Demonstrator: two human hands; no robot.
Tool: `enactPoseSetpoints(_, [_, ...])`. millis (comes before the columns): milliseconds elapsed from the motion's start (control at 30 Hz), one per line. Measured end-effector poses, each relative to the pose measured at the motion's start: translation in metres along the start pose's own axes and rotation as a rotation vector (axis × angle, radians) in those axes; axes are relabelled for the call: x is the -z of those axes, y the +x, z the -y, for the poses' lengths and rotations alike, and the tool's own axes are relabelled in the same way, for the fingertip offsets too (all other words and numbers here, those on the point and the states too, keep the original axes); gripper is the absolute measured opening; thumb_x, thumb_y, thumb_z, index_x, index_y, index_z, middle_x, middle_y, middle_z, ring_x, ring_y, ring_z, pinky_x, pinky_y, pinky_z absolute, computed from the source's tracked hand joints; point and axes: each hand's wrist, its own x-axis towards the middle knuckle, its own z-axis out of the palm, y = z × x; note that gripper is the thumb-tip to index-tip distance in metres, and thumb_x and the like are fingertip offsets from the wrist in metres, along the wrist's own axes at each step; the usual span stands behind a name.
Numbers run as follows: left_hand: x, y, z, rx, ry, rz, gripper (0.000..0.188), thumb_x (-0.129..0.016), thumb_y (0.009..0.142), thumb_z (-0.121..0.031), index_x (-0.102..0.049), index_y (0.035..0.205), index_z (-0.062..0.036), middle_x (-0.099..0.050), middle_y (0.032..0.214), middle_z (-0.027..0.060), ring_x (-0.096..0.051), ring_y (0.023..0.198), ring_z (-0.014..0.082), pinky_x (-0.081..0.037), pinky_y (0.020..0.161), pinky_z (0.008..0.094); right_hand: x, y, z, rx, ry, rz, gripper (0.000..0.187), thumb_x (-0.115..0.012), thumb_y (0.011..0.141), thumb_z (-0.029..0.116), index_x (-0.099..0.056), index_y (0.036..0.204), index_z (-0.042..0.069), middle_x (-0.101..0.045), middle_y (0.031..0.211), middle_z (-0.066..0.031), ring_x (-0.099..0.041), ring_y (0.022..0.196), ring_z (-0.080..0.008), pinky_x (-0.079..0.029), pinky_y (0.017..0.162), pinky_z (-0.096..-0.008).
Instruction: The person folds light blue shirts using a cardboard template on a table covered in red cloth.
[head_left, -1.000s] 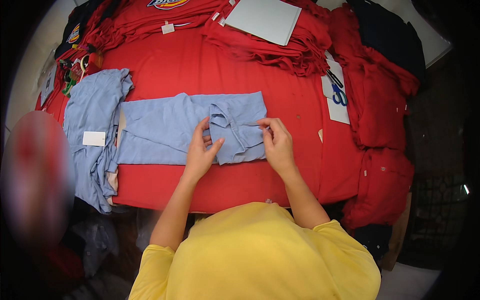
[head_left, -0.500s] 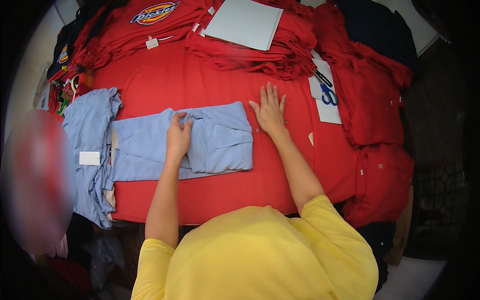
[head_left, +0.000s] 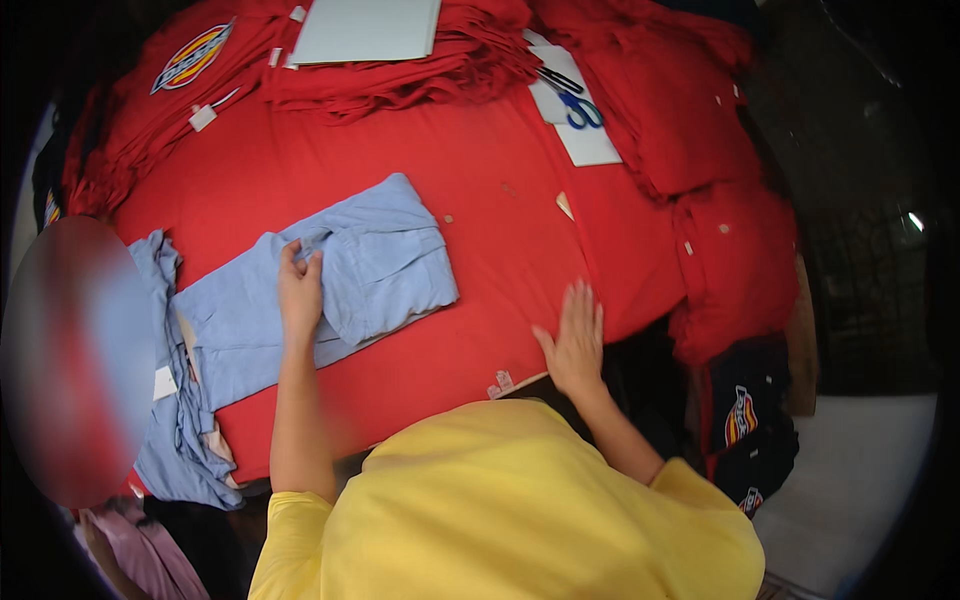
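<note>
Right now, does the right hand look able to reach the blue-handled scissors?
Likely yes: the right hand looks empty, the way over the red cloth appears free, and the scissors lie in plain view on a white sheet, farther forward.

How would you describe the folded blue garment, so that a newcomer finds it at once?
Start from the big red tabletop. On its left part, the folded blue garment lies under the left hand. Unlike the rumpled blue cloth at its left end, it lies flat, with a folded-over right end.
</note>
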Motion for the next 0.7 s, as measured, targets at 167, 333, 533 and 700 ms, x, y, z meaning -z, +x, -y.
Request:
enactPoseSetpoints(167, [-0.003,0.001,0.000,0.010,-0.111,0.004,0.035,-0.057,0.094,-0.017,-0.047,0.123,-0.0002,-0.057,0.072,0.0030,-0.049,0.069,0.0105,-0.041,0.068,0.0257,-0.085,-0.251,-0.080,-0.914,0.132,0.453,0.058,-0.044,0.098,0.043,-0.048,0.132,-0.004,-0.036,0.147,-0.0193,-0.029,0.139,-0.0350,-0.018,0.113,-0.0546])
enactPoseSetpoints(333, [-0.001,0.000,0.003,-0.018,-0.098,-0.013,0.028,-0.056,0.094,-0.016,-0.045,0.116,-0.0022,-0.052,0.069,0.0010,-0.045,0.067,0.0090,-0.040,0.063,0.0262,-0.098,-0.303,-0.078,-1.659,1.576,0.319,0.047,-0.046,0.098,0.036,-0.052,0.121,-0.005,-0.046,0.128,-0.0171,-0.042,0.119,-0.0304,-0.033,0.099,-0.0477])
enactPoseSetpoints(533, [0.005,-0.002,0.000,-0.006,-0.235,0.057,0.028,-0.058,0.092,-0.014,-0.045,0.114,-0.0024,-0.053,0.074,0.0019,-0.046,0.069,0.0089,-0.039,0.062,0.0251,-0.044,-0.184,-0.057,-1.132,2.240,0.139,0.035,-0.050,0.097,0.028,-0.057,0.108,-0.005,-0.058,0.105,-0.0145,-0.059,0.095,-0.0248,-0.051,0.083,-0.0393])
enactPoseSetpoints(700, [0.009,-0.014,0.002,-0.110,-0.268,0.153,0.035,-0.063,0.088,-0.010,-0.045,0.116,-0.0019,-0.056,0.089,0.0060,-0.048,0.075,0.0105,-0.042,0.066,0.0273,-0.021,-0.104,-0.147,-0.896,1.158,-0.579,0.029,-0.052,0.097,0.016,-0.044,0.124,0.009,-0.053,0.110,-0.0074,-0.058,0.079,-0.0185,-0.058,0.061,-0.0326])
